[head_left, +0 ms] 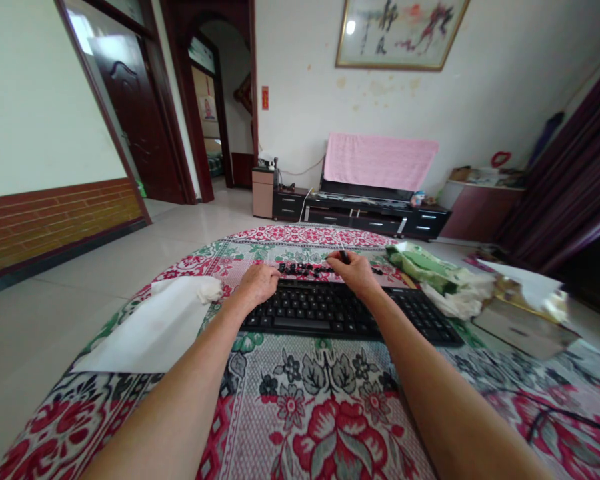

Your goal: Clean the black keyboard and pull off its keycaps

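A black keyboard (305, 307) lies across the cloth-covered table in front of me. Beyond its far edge, small black pieces that look like loose keycaps (305, 269) form an uneven row. My left hand (259, 285) is at the keyboard's far left corner, fingers curled together; whatever lies between the fingertips is hidden. Over the far edge, right of the middle, my right hand (356, 272) is closed around a slim tool with a dark end (345, 256). The tool's exact kind is too small to make out.
White paper (145, 327) with a crumpled tissue (209, 289) lies left. At the right are a green and white plastic package (425, 267), an open box (525, 323) and a black cable (570, 415). A low black cabinet (370, 220) stands beyond the table.
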